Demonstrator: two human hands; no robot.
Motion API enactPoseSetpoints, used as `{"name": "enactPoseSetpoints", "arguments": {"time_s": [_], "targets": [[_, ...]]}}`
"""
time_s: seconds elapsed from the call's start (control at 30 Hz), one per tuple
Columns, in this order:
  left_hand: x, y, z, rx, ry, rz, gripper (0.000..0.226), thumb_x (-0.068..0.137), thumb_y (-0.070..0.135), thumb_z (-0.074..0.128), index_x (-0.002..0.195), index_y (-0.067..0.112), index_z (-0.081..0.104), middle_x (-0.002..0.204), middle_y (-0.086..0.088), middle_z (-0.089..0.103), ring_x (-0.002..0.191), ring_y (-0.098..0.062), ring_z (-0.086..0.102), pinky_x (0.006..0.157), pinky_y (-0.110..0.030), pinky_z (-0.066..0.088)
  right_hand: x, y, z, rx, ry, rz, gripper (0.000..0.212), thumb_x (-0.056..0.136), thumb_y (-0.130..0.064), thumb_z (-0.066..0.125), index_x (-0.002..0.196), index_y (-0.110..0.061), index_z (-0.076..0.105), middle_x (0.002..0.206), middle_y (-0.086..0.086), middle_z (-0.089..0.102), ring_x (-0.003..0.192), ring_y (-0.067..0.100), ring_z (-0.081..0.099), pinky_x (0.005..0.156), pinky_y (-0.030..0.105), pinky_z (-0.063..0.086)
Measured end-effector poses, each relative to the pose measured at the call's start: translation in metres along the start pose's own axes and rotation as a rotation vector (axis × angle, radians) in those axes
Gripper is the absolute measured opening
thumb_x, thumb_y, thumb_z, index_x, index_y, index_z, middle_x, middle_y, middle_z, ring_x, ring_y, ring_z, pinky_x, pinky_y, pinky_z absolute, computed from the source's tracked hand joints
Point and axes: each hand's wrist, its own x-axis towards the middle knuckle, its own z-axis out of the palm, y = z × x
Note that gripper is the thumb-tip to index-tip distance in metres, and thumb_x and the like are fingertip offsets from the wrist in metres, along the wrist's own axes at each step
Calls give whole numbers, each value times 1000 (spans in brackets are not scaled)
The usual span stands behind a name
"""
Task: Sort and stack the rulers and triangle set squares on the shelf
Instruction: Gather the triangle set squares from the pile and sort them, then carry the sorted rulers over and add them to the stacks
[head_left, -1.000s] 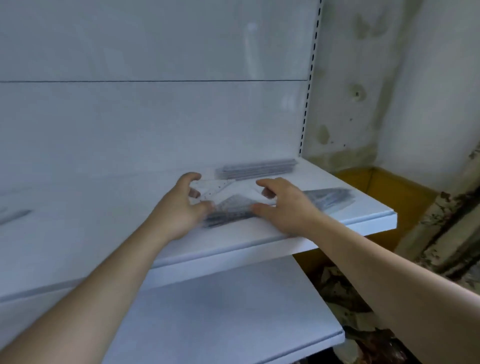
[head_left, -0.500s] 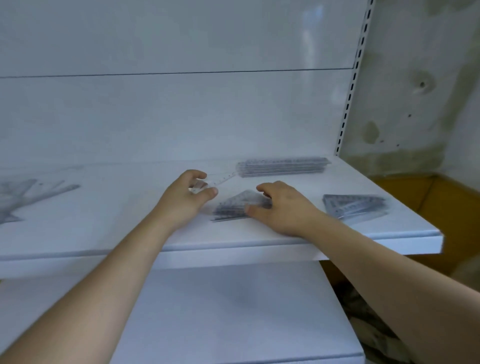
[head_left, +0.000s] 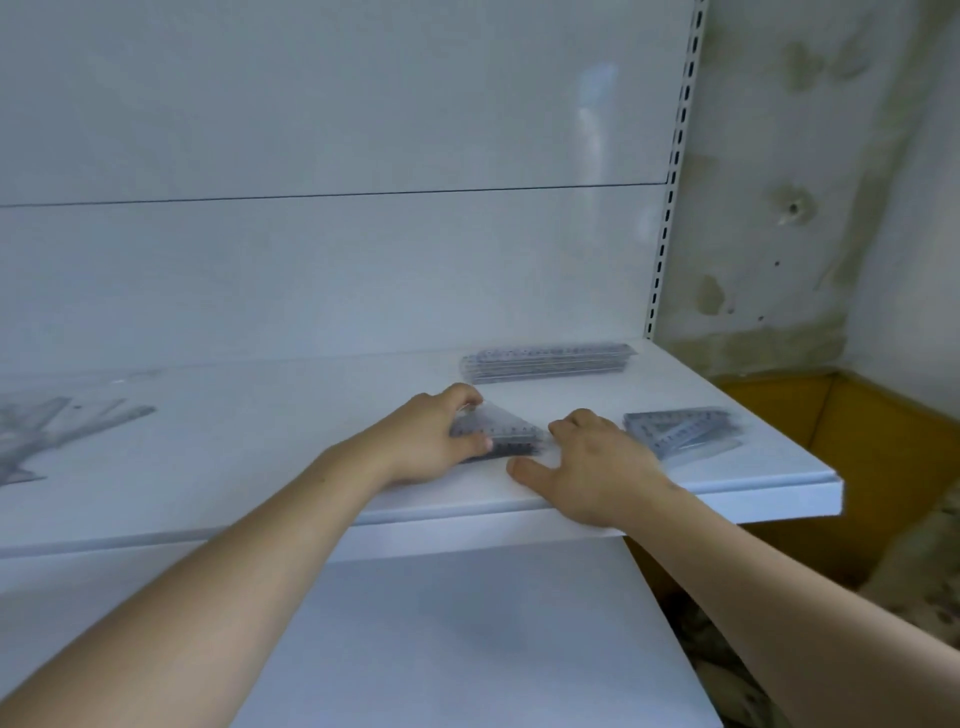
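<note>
The left grip (head_left: 431, 441) clasps the set-square stack (head_left: 498, 434) on the shelf (head_left: 260, 467). The right grip (head_left: 597, 467) lies slack, just right of that stack. It is probably being squared up. Next, likely fetch the loose heap (head_left: 47, 436), far left of it.

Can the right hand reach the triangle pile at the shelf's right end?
Probably yes. The right hand lies open on the shelf just beside that triangle pile, nothing between them. The left hand grips the middle triangle stack.
</note>
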Motion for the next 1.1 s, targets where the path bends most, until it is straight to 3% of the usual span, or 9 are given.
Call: {"name": "enactPoseSetpoints", "arguments": {"time_s": [0.27,0.43,0.63,0.87,1.1], "targets": [[-8,2,-1,-62,50,8,47,85,35,64,129,29,49,134,5,50,115,-14,48,92,-23,35,1,-2,-4,-35,-41,-14,74,84,-72,33,130,-16,45,128,4,43,122,24,39,96,39,37],[-22,2,-9,-69,37,-78,58,84,42,64,135,33,39,130,8,48,107,-11,47,92,-24,36,10,-2,-29,-94,-141,-65,80,81,-74,41,137,-17,39,137,5,40,124,26,41,97,40,40],[-59,-27,-34,62,53,-215,58,85,46,61,136,31,39,134,6,46,119,-16,47,98,-28,37,28,-34,-58,-206,-102,-197,80,82,-71,43,141,-17,39,145,6,41,128,29,44,101,41,41],[-114,-94,-80,170,112,-290,55,88,44,58,137,30,39,140,4,42,125,-17,44,103,-30,35,59,-131,-39,-240,-105,-294,77,85,-67,45,142,-15,39,144,8,41,127,29,44,103,40,39],[-184,-209,-137,181,169,-404,54,88,40,59,136,25,41,145,3,39,131,-16,40,104,-26,31,88,-278,-5,-249,-70,-381,71,87,-65,41,142,-20,37,142,3,41,126,28,45,98,41,42]]}}
